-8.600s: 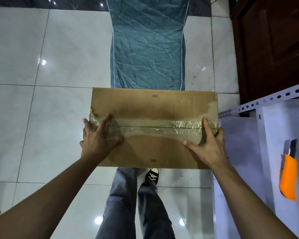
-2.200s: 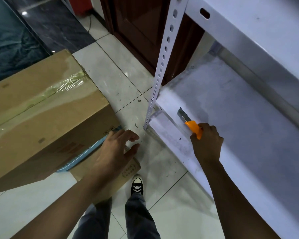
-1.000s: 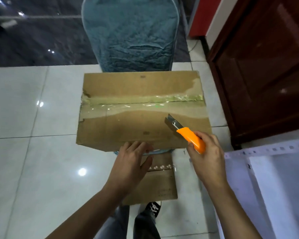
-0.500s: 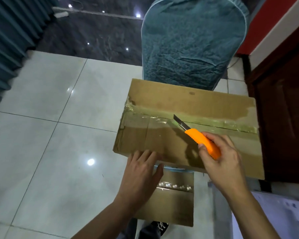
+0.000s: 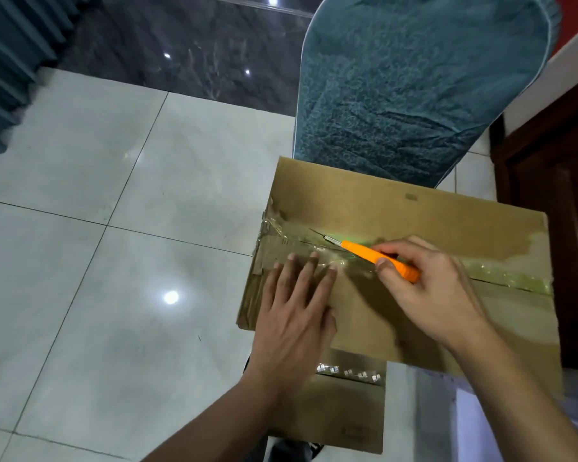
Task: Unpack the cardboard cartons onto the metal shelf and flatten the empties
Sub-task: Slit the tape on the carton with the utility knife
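Head view, looking down. A large cardboard carton (image 5: 414,208) lies flaps-up in the centre-right of the frame, in front of a chair (image 5: 414,81) draped in a teal cover. Its near edge overlaps a smaller carton (image 5: 347,408) that stands lower; what bears the large carton is hidden. A band of clear tape (image 5: 504,273) runs along the seam between the two top flaps, from the left end to the right end, and looks wrinkled and torn at the left end.

The left hand (image 5: 297,315) lies flat on the near flap, palm down, fingers straight and slightly spread, their tips just short of the tape. It holds nothing.

The right hand (image 5: 427,291) grips an orange knife (image 5: 370,256), thumb and curled fingers closed round the handle. The handle slants up and to the left. The metal blade meets the tape at the seam, left of centre and just beyond the left fingertips. How deep the blade sits cannot be told.

A pale corner of the metal shelf (image 5: 430,428) shows at the lower right, just beside the smaller carton and partly behind the right forearm. A dark wooden door (image 5: 554,211) fills the right edge. The floor (image 5: 114,201) is glossy pale tile, giving way to dark stone farther off, and a pleated teal curtain (image 5: 4,68) hangs at the upper left.
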Motion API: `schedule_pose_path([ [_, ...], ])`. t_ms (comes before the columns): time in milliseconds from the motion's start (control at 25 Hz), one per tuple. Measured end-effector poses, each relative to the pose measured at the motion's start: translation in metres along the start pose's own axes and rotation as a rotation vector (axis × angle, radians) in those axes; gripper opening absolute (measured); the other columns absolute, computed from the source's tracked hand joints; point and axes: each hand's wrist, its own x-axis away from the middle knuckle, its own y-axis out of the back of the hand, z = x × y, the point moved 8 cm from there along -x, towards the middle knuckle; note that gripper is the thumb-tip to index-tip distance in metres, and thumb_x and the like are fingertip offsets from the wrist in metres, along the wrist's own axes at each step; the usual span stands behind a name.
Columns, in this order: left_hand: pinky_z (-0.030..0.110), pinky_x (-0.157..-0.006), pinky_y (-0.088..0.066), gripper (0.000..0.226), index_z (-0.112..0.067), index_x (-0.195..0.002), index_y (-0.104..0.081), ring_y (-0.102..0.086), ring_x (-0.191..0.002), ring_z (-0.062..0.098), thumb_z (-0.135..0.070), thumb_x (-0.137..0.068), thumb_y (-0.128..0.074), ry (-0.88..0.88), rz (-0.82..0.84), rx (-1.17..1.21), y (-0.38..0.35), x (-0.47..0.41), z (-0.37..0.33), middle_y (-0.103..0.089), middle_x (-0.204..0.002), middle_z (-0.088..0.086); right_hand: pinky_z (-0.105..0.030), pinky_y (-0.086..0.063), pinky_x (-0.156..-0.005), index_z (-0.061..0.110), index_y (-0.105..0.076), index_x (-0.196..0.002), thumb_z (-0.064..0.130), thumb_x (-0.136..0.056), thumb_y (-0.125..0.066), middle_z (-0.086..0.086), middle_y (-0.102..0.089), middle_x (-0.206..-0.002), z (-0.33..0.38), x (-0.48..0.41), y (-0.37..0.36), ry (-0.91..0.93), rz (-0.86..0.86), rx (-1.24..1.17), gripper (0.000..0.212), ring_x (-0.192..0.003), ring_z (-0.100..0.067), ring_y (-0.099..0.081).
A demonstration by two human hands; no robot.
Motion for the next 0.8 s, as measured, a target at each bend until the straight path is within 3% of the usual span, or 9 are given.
schedule_pose_path([
  [200,0.058,-0.12,-0.021,0.062,-0.019,-0.156,-0.033,-0.016,-0.152,0.037,-0.034,-0.098,-0.049,0.01,0.069,-0.071,-0.015,0.003,0.007,-0.025,-0.165,0.007,-0.027,-0.042,-0.066,0.038,-0.075,-0.092,0.053,-0.087,-0.06,0.017,-0.062,-0.083,0.014,-0.035,-0.021,0.018,0.143,0.019,0.022,-0.075,-0.004,-0.058],
  [400,0.058,-0.12,-0.019,0.063,-0.02,-0.158,-0.027,-0.01,-0.154,0.036,-0.036,-0.1,-0.044,0.018,0.085,-0.096,-0.021,0.005,0.008,-0.017,-0.167,0.007,-0.022,-0.037,-0.057,0.039,-0.078,-0.095,0.053,-0.09,-0.064,0.03,-0.061,-0.064,0.031,-0.056,-0.04,0.026,0.263,0.036,0.02,-0.059,0.0,-0.056],
  [600,0.058,-0.12,-0.02,0.063,-0.02,-0.157,-0.032,-0.012,-0.154,0.035,-0.036,-0.098,-0.047,0.029,0.054,-0.101,-0.02,0.004,0.006,-0.019,-0.166,0.006,-0.035,-0.047,-0.053,0.048,-0.073,-0.1,0.072,-0.083,-0.051,0.004,-0.065,-0.068,0.042,-0.075,-0.053,0.081,0.341,0.087,0.037,-0.053,-0.016,-0.051],
  [800,0.057,-0.12,-0.02,0.062,-0.021,-0.156,-0.034,-0.013,-0.154,0.034,-0.036,-0.097,-0.047,0.039,0.039,-0.104,-0.02,0.004,0.006,-0.021,-0.166,0.006,-0.038,-0.041,-0.048,0.049,-0.074,-0.088,0.067,-0.089,-0.058,-0.004,-0.051,-0.056,0.042,-0.08,-0.053,0.063,0.412,0.126,0.025,-0.047,-0.014,-0.036],
])
